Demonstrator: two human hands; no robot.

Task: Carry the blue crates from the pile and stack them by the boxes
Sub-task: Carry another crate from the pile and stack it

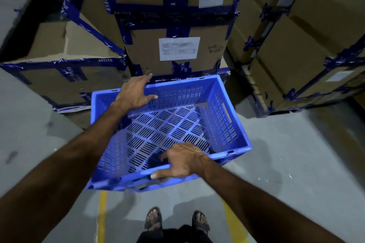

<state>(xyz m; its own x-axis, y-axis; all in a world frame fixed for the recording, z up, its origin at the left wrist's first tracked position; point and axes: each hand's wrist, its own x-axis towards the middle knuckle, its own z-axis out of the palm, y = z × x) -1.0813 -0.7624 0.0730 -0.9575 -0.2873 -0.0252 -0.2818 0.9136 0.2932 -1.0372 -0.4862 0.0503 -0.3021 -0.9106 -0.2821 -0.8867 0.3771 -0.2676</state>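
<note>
Left hand (136,92) grips far rim of blue crate (223,124), fingers over edge. Crate empty, tilted, held just before taped cardboard boxes (177,49). Right hand (181,161) curls round near rim, thumb outside. Step: setting crate down by boxes. Stack beneath possibly present, hidden. Next: level crate, lower squarely.

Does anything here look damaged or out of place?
Yes. The cardboard box at left looks battered: its top edge is torn and dented, and its blue tape is wrinkled. The blue crate, held by the left hand and right hand, looks intact.
</note>
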